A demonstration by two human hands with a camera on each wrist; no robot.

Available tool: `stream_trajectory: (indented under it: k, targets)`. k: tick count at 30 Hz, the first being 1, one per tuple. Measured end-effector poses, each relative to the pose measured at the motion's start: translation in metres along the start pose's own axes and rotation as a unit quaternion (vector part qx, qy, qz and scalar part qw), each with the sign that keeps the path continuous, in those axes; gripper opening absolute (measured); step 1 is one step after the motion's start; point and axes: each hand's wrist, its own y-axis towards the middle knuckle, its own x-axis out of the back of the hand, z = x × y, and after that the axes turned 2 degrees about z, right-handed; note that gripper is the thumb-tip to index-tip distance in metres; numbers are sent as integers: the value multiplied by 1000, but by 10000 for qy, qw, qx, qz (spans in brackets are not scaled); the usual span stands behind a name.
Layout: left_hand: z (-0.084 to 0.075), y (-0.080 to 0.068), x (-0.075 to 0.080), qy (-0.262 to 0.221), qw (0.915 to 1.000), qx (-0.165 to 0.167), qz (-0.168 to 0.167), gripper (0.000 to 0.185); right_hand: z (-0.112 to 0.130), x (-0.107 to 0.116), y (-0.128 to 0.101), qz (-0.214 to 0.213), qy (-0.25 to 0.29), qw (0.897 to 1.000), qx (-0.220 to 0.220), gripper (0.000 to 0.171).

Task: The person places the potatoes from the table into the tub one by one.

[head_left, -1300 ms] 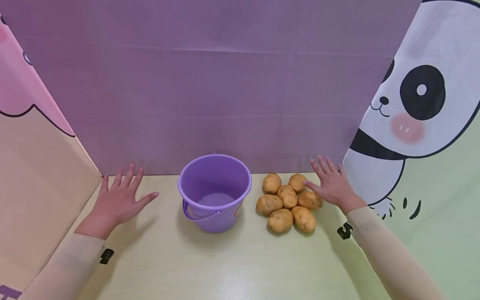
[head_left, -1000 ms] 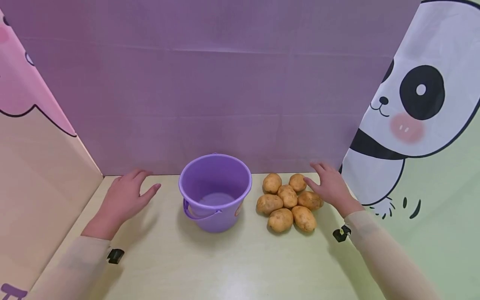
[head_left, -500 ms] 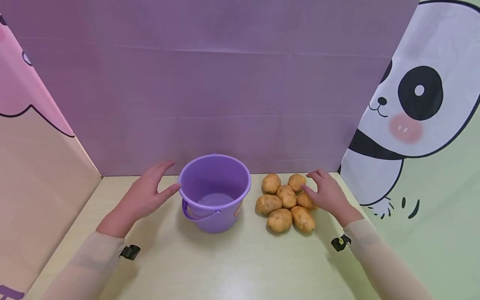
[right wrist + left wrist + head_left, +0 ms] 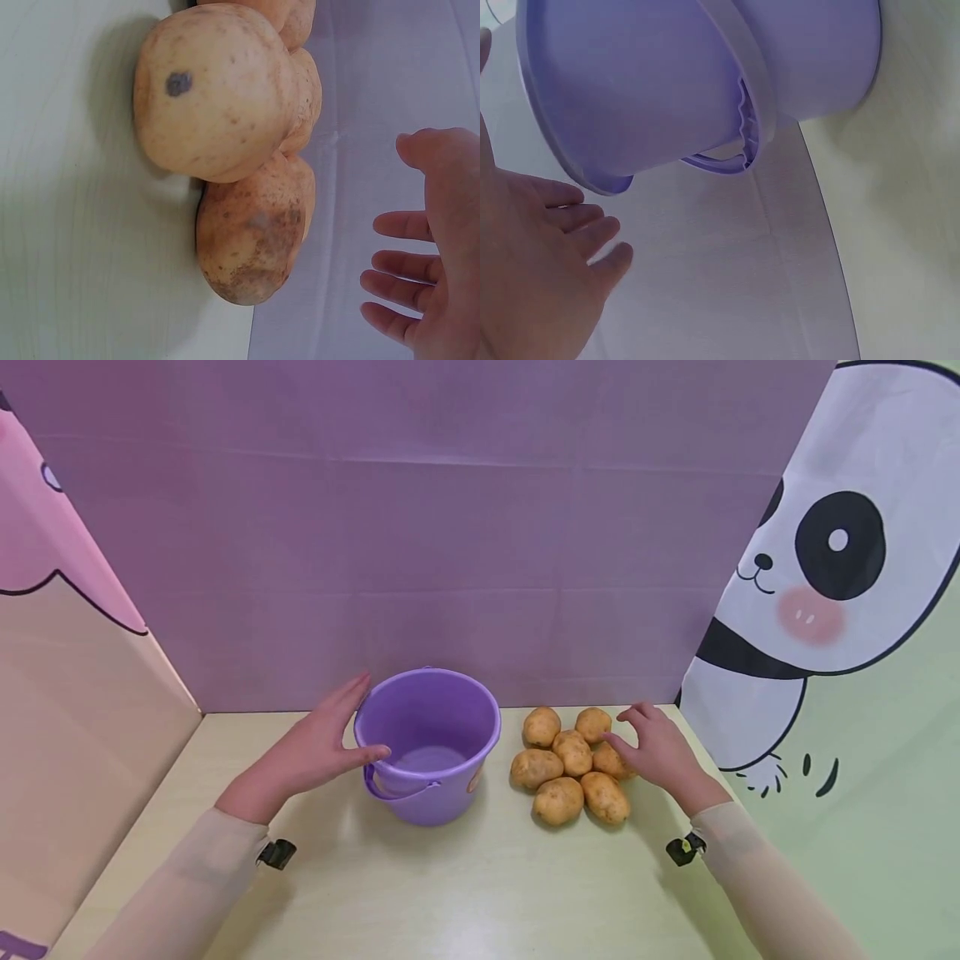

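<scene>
An upright purple bucket (image 4: 442,802) stands near the back of the table, its handle (image 4: 401,795) hanging down at the front left. My left hand (image 4: 313,750) is at the bucket's left rim, thumb and fingers spread apart; the thumb overlaps the rim in the head view. In the left wrist view its fingers (image 4: 592,238) lie beside the rim without gripping it. Several brown potatoes lie clustered right of the bucket, among them a front one (image 4: 558,802) and a middle one (image 4: 572,753). My right hand (image 4: 660,752) hovers above the rightmost potato (image 4: 611,762), partly hiding it, and holds nothing.
A pale wooden table (image 4: 450,893) carries everything. Behind it rises a purple backdrop (image 4: 450,543). A panda-print panel (image 4: 862,710) closes the right side and a pink-and-beige panel (image 4: 82,718) the left.
My left hand has moved right to the bucket's rim. My right hand's fingers have drawn in and lowered slightly over the potatoes. Bucket and potatoes stay in place.
</scene>
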Motion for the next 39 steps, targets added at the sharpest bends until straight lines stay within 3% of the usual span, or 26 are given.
stream_trajectory:
  k: [15, 21, 27, 33, 39]
  targets:
    - [-1, 15, -9, 95, 9992, -299, 260, 133, -6, -2, -8, 50, 43, 9999, -92, 51]
    - [0, 22, -11, 51, 9991, -367, 228, 135, -8, -4, -9, 4, 56, 10000, -23, 51]
    - [4, 21, -17, 388, 9985, -305, 244, 131, -8, -6, -9, -18, 116, 9998, 145, 49]
    - [4, 20, -19, 588, 9975, -378, 132, 126, -13, -7, -7, 251, 658, 9973, 210, 42]
    - [4, 23, -23, 608, 9973, -407, 81, 122, -30, -16, -5, 686, 1452, 9870, 30, 44]
